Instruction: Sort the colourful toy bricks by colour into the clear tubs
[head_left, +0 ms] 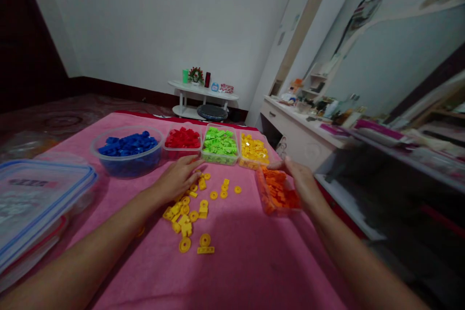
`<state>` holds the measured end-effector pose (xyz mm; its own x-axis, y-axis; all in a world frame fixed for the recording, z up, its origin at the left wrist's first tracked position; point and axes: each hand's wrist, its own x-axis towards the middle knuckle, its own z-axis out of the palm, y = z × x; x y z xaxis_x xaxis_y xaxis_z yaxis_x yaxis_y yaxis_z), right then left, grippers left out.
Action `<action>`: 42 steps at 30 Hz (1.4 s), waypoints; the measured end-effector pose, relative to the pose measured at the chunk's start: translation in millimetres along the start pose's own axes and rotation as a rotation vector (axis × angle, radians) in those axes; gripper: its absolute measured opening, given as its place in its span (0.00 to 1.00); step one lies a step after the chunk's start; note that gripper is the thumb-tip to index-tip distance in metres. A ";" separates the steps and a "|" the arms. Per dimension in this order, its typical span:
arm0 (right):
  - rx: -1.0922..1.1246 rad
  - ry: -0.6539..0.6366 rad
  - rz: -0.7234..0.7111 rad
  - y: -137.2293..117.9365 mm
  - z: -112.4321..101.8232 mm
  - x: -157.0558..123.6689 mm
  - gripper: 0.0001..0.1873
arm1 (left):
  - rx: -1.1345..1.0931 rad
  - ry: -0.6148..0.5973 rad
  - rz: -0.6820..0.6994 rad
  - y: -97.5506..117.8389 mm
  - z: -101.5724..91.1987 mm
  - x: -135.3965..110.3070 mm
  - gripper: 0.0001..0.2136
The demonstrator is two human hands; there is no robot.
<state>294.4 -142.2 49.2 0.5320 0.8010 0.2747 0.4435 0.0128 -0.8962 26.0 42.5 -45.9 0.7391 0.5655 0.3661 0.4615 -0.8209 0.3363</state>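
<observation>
My left hand lies flat with fingers stretched out on the pink cloth, its fingertips touching loose yellow bricks scattered in front of me. My right hand grips the far right side of a clear tub of orange bricks near the table's right edge. Behind stand a round bowl of blue bricks, a tub of red bricks, a tub of green bricks and a tub of yellow bricks.
Stacked clear lidded boxes sit at the left edge. A white dresser with clutter stands right of the table, and a low white stand stands against the far wall.
</observation>
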 end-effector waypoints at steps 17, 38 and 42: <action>0.067 -0.600 -0.156 -2.2 160.9 -38.6 0.14 | 0.003 0.117 -0.418 -17.7 -9.9 -10.2 0.12; 0.093 -0.347 -0.140 -1.9 127.1 -27.4 0.16 | -0.953 -0.006 -0.279 69.8 -47.9 -10.4 0.15; -0.379 -0.335 -0.259 -20.3 61.0 6.2 0.13 | -0.707 -0.056 -0.196 62.2 -52.4 -13.4 0.13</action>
<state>244.7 -100.9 47.9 0.1412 0.9471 0.2882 0.7898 0.0678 -0.6096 19.0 -11.9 15.6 0.7082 0.6762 0.2029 0.1755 -0.4470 0.8771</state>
